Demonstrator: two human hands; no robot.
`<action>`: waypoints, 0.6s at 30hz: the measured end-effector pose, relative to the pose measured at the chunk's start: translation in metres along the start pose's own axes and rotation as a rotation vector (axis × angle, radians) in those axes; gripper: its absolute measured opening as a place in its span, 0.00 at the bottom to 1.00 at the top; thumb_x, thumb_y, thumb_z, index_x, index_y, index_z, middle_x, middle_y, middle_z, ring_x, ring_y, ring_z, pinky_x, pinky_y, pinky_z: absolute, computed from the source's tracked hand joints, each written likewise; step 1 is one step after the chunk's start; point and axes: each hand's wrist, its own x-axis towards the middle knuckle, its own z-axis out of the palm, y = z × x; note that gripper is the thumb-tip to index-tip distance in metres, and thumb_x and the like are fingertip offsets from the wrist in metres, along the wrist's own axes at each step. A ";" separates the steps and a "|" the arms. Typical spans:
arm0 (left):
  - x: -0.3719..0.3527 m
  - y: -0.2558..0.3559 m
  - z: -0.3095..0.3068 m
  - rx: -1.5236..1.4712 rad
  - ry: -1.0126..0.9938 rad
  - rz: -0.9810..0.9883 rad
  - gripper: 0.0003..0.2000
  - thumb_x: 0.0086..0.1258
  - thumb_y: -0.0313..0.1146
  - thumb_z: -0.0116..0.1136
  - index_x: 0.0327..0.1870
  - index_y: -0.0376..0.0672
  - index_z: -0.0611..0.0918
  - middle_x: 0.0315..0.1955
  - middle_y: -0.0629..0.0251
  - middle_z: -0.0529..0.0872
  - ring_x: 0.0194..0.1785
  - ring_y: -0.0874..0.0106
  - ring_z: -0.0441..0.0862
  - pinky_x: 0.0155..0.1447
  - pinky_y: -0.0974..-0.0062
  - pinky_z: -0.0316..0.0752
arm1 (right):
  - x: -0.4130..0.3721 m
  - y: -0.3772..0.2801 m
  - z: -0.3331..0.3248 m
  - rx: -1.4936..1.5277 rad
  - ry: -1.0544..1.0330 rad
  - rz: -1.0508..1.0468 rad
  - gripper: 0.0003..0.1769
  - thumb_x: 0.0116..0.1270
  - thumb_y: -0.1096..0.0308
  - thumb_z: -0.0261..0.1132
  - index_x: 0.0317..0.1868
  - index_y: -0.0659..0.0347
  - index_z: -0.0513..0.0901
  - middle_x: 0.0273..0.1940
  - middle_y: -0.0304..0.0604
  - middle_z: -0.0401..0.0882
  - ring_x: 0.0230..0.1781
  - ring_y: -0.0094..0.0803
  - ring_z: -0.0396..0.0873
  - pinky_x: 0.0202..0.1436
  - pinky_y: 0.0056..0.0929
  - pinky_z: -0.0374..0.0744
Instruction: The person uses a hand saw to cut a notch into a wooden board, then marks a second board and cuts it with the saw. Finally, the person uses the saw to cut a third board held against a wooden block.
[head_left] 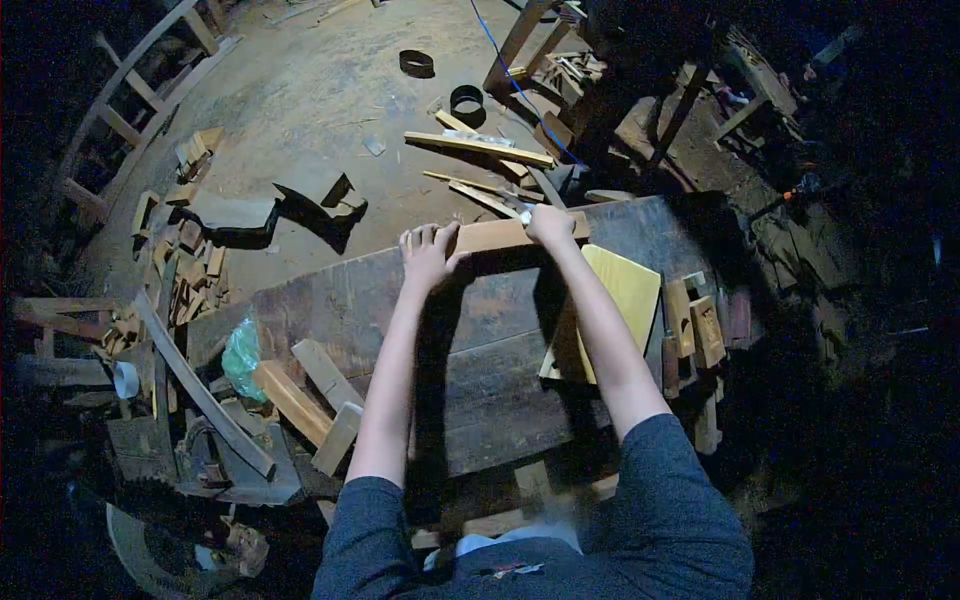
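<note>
A long, narrow wooden board [490, 237] lies along the far edge of the dark workbench [490, 370]. My left hand [428, 255] grips its left end, fingers over the far side and thumb on the near side. Toward the board's right end, my right hand [552, 226] is closed around a small hand tool [522, 210] with a pale metallic part pointing away from me. The fist covers most of that tool, so its exact kind cannot be made out. A yellow flat panel [618, 300] rests on the bench under my right forearm.
Wood blocks [707, 330] stand at the bench's right end. On the left are loose boards [295, 400], a green plastic bag [242, 360] and a curved wooden strip [205, 385]. Beyond the bench, wood strips [480, 150], black rings [467, 104] and a blue cable [495, 50] lie about.
</note>
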 end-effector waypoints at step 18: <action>-0.009 0.009 -0.001 0.062 0.018 -0.063 0.29 0.48 0.53 0.51 0.48 0.44 0.67 0.40 0.59 0.70 0.49 0.63 0.61 0.57 0.57 0.45 | -0.216 0.054 -0.037 0.311 0.140 -0.127 0.26 0.53 0.62 0.51 0.55 0.40 0.60 0.24 0.54 0.73 0.25 0.50 0.73 0.31 0.44 0.71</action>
